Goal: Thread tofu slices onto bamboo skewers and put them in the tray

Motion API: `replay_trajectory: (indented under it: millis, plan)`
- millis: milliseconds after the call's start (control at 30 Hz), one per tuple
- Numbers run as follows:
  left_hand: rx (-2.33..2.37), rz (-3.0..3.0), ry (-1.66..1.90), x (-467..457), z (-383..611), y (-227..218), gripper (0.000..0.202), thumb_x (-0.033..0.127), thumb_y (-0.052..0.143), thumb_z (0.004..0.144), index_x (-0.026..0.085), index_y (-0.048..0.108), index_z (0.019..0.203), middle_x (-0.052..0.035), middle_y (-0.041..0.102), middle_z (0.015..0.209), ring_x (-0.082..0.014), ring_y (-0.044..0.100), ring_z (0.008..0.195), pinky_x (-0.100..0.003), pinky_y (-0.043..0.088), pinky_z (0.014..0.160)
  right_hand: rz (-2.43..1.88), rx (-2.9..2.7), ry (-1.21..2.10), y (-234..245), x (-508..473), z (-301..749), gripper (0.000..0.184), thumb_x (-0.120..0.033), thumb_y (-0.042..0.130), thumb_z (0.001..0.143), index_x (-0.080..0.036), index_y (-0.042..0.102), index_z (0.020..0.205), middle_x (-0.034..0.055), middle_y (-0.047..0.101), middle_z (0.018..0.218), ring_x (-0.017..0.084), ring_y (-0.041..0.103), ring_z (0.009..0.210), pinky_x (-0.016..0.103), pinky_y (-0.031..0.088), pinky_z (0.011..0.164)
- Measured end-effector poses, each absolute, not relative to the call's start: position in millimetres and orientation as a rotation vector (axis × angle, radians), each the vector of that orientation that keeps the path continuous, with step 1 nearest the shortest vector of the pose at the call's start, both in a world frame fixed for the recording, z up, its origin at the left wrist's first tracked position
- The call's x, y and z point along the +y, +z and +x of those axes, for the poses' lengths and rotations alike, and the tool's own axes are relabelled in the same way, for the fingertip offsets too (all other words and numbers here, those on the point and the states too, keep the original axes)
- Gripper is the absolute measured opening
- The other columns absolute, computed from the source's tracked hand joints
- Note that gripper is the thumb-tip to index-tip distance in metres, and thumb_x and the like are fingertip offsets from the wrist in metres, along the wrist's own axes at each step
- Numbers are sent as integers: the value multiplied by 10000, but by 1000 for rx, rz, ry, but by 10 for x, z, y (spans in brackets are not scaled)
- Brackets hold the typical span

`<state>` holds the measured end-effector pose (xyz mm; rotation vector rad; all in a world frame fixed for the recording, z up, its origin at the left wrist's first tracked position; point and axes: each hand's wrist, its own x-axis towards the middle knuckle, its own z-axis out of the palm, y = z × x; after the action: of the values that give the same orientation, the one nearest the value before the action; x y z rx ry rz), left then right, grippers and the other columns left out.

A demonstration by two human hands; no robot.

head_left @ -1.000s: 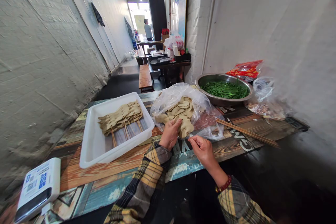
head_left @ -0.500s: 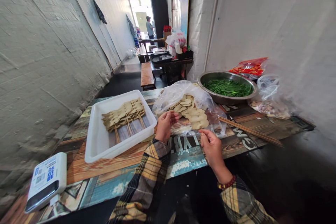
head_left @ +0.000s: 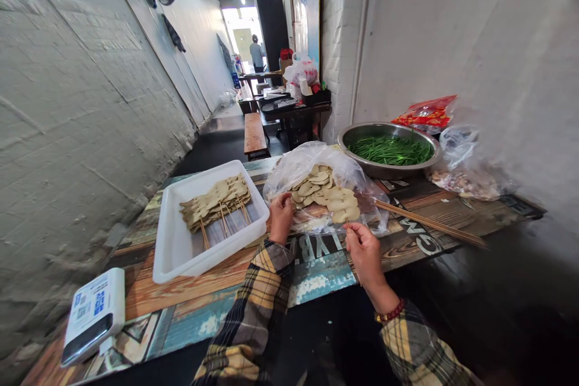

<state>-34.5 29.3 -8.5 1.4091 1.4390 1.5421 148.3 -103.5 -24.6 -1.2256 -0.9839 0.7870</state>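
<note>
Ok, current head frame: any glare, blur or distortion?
Head view: bright rectangular doorway washes out; head view: highlights streak the clear crinkled plastic bag; head view: pale painted brick wall looks smeared, lower left; head view: flat tan skewered slices look fairly sharp.

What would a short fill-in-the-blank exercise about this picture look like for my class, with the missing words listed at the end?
1. The hand pinching the loaded skewer is the person's ____ one.
2. In the picture, the white tray stands to the ____ of the plastic bag.
3. The long, thin leaves in the metal bowl are ____ in colour.

Missing words: right; left; green.
</note>
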Motion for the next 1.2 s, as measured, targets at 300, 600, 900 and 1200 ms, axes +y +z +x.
replay_trajectory:
  millis: [300,600,900,1200]
  plan:
    - [1881,2045,937,512,-264,-39,360,126,508,781,151,685,1093,-124,703,1069,-273,614,1033,-388,420,952,-1283,-1068,711,-219,-1039,1478,282,-384,512,880,-134,641,896,-62,443,528,103,392,461,211,323,457]
    - [1938,2214,742,613,-240,43,358,179,642,709,154,698,1062,-137,710,962,-297,615,951,-382,422,851,-1261,-1069,663,-217,-1002,1481,263,-358,517,849,-145,670,862,-24,542,532,113,454,472,199,349,437]
    - [1405,1497,1258,450,-334,40,136,245,687,646,154,621,723,4,605,621,-109,497,529,-230,359,532,-1288,-1108,698,-193,-1021,1489,249,-333,492,867,-139,648,868,-40,498,532,116,426,480,210,347,464]
    - [944,895,1250,187,-244,85,444,351,853,515,151,656,858,11,632,657,-140,624,593,-243,465,557,-1285,-1226,725,-182,-1017,1487,257,-327,495,866,-137,667,852,-34,500,531,122,450,484,216,358,472]
